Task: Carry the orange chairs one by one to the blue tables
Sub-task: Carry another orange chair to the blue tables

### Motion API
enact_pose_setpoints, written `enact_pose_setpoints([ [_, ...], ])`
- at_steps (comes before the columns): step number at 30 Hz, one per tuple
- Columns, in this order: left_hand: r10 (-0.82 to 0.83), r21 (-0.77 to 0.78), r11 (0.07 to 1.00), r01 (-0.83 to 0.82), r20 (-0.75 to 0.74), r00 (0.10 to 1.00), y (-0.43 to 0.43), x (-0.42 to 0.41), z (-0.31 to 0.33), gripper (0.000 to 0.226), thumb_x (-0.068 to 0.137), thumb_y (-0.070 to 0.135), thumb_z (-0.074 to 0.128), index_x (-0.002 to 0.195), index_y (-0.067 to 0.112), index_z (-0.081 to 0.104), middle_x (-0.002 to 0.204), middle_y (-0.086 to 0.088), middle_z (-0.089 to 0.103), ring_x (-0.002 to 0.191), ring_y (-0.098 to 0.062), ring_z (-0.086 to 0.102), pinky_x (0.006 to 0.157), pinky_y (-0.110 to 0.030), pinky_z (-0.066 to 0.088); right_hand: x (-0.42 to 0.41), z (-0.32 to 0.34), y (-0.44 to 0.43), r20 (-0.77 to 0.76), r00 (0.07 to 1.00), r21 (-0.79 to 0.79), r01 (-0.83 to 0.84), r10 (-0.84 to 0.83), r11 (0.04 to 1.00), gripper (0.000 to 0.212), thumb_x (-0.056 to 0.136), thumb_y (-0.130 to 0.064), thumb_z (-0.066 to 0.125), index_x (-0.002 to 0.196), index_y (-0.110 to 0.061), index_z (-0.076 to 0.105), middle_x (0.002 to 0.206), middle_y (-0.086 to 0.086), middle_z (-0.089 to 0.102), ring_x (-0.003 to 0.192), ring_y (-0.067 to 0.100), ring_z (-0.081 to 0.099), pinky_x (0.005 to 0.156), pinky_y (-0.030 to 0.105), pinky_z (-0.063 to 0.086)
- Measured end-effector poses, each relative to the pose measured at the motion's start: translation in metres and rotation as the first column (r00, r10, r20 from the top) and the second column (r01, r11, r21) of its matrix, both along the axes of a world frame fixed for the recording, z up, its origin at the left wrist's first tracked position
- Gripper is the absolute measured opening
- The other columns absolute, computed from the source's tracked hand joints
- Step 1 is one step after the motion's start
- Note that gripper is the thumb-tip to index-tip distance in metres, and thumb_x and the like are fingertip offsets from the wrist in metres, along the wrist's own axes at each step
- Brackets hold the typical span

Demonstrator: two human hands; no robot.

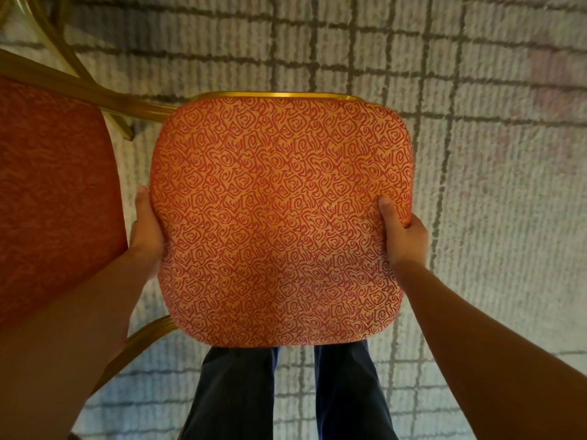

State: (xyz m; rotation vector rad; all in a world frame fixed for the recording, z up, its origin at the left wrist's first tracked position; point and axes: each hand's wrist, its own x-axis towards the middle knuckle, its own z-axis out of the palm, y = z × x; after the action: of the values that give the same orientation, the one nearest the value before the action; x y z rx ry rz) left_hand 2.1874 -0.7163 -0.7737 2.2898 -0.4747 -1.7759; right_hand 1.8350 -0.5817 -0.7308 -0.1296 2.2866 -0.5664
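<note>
Both hands grip the orange chair (279, 217) seat by its sides: left hand (146, 230), right hand (403, 231), thumb on top, over grey carpet (492, 154).

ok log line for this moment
chair: held | left hand: grips left edge | right hand: grips right edge | tables: not in view

Left hand (146, 230), right hand (406, 236) — fingers hidden under orange chair (279, 217); second chair (54, 185) cropped.
</note>
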Motion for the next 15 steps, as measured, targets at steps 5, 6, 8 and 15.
enact_pose_setpoints([
  [5, -0.004, -0.008, 1.000, 0.004, -0.068, 0.998, -0.003, -0.021, 0.015, 0.074, 0.087, 0.078, 0.014, 0.126, 0.034, 0.060, 0.121, -0.001, 0.066, 0.112, -0.025, 0.059, 0.100, -0.045, 0.043, -0.009, -0.003, 0.002, 0.146, 0.989, -0.024, 0.038, -0.034, 0.999, 0.045, 0.077, -0.066, 0.065, 0.102, -0.028, 0.064, 0.092, -0.010, 0.067, 0.084, 0.008, 0.063, 0.083, 0.033, 0.052],
  [6, -0.006, -0.010, 1.000, 0.005, -0.078, 0.997, -0.002, -0.020, 0.013, 0.075, 0.088, 0.077, 0.013, 0.130, 0.033, 0.057, 0.121, -0.001, 0.065, 0.111, -0.025, 0.059, 0.099, -0.044, 0.043, -0.011, -0.004, 0.002, 0.183, 0.982, -0.025, 0.045, -0.040, 0.999, 0.044, 0.075, -0.066, 0.067, 0.099, -0.029, 0.063, 0.094, -0.010, 0.068, 0.088, 0.012, 0.065, 0.087, 0.036, 0.053],
  [8, -0.024, -0.006, 1.000, 0.024, -0.092, 0.995, -0.003, -0.020, 0.012, 0.076, 0.090, 0.075, 0.010, 0.137, 0.032, 0.052, 0.122, -0.001, 0.062, 0.105, -0.022, 0.060, 0.095, -0.041, 0.043, -0.016, -0.006, 0.003, 0.261, 0.964, -0.033, 0.065, -0.054, 0.997, 0.044, 0.074, -0.065, 0.069, 0.098, -0.029, 0.063, 0.099, -0.005, 0.070, 0.094, 0.018, 0.067, 0.091, 0.040, 0.054],
  [15, -0.077, -0.003, 0.997, 0.077, -0.088, 0.993, -0.004, -0.024, 0.015, 0.074, 0.093, 0.069, 0.006, 0.140, 0.031, 0.048, 0.131, -0.003, 0.059, 0.104, -0.022, 0.058, 0.093, -0.037, 0.042, -0.019, -0.002, 0.003, 0.286, 0.955, -0.059, 0.100, -0.079, 0.993, 0.034, 0.077, -0.059, 0.070, 0.088, -0.028, 0.062, 0.097, 0.000, 0.071, 0.090, 0.019, 0.069, 0.086, 0.039, 0.056],
])
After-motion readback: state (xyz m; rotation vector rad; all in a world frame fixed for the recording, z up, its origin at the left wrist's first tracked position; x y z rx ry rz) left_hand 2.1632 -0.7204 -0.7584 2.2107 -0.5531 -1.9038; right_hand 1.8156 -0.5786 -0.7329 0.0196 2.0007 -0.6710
